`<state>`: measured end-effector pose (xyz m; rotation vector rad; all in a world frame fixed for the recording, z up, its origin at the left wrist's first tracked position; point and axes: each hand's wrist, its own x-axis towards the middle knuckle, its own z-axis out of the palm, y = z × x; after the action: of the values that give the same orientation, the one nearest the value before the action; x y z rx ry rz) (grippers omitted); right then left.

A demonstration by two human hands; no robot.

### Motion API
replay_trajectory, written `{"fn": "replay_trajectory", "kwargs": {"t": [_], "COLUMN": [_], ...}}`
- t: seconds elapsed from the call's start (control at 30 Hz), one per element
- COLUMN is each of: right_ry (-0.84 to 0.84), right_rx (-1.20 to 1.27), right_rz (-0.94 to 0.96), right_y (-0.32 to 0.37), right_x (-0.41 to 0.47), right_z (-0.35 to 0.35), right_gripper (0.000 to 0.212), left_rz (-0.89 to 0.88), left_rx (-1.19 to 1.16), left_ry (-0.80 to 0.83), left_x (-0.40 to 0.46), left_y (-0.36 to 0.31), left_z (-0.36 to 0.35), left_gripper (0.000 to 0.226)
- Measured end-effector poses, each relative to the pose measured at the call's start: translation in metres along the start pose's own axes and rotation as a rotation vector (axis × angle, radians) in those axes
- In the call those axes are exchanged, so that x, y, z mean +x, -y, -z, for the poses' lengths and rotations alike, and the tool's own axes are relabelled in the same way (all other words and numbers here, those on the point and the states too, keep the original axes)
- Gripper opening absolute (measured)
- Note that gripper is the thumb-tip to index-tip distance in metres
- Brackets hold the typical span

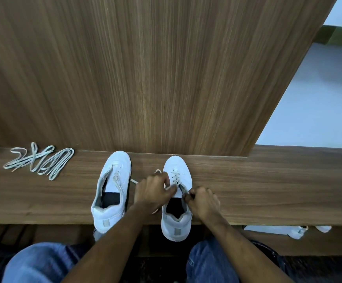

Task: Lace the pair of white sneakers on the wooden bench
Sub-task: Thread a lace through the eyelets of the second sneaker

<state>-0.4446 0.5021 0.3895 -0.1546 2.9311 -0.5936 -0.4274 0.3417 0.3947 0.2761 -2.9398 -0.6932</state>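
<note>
Two white sneakers stand toe-away on the wooden bench (pixel 268 190). The right sneaker (pixel 179 168) has a pale lace crossed through its front eyelets. My left hand (pixel 152 190) rests over its left side, fingers pinching the lace near the tongue. My right hand (pixel 203 202) sits at the shoe's right side, fingers curled round the other lace end and the eyelet flap. A lace tail (pixel 133 181) trails left from under my left hand. The left sneaker (pixel 113 193) lies beside it with no lace through its eyelets.
A loose bundled lace (pixel 41 160) lies on the bench at the far left. A tall wooden panel (pixel 145 78) rises behind the bench. More white shoes (pixel 296 231) sit on a lower shelf at right. My knees in blue jeans (pixel 39 264) are at the bottom.
</note>
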Motion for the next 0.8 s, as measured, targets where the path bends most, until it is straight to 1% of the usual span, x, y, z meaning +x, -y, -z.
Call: {"fn": "replay_trajectory", "kwargs": {"t": [0.03,0.1,0.23,0.33,0.43,0.5,0.57,0.67,0.73,0.8], "right_ry": [0.002,0.007,0.017,0.015,0.005,-0.005,-0.015,-0.028,-0.037,-0.052], "right_rx": [-0.003,-0.008,0.000,0.003,-0.056,-0.069,-0.145,-0.294,-0.276,-0.180], "right_rz": [0.001,0.002,0.019,0.055,0.180,0.279,0.376,0.464,0.457,0.415], "right_y": [-0.001,-0.001,-0.003,-0.007,-0.007,-0.002,0.004,0.011,0.014,0.017], "right_x": [0.000,0.001,0.004,0.006,0.005,0.007,0.011,0.018,0.021,0.025], "right_z": [0.000,0.001,0.000,-0.001,-0.001,0.000,-0.001,-0.007,-0.009,-0.009], "right_gripper": [0.025,0.025,0.023,0.033,0.041,0.051,0.055,0.043,0.029,0.016], "left_rz": [0.007,0.085,0.252,0.322,0.338,0.319,0.308,0.307,0.305,0.309], "left_rx": [0.085,0.119,-0.024,-0.093,-0.070,-0.047,-0.032,0.016,0.013,-0.013], "left_ry": [0.047,0.064,0.010,-0.034,-0.046,-0.056,-0.050,-0.020,0.006,0.028], "left_x": [-0.005,-0.008,-0.010,-0.013,-0.018,-0.021,-0.023,-0.024,-0.023,-0.022], "left_y": [-0.002,-0.002,0.008,0.010,0.005,0.001,0.000,0.000,0.000,-0.003], "left_z": [-0.005,-0.009,-0.009,-0.007,-0.008,-0.009,-0.011,-0.016,-0.018,-0.019], "left_gripper": [0.035,0.042,0.047,0.048,0.046,0.045,0.045,0.046,0.045,0.042]}}
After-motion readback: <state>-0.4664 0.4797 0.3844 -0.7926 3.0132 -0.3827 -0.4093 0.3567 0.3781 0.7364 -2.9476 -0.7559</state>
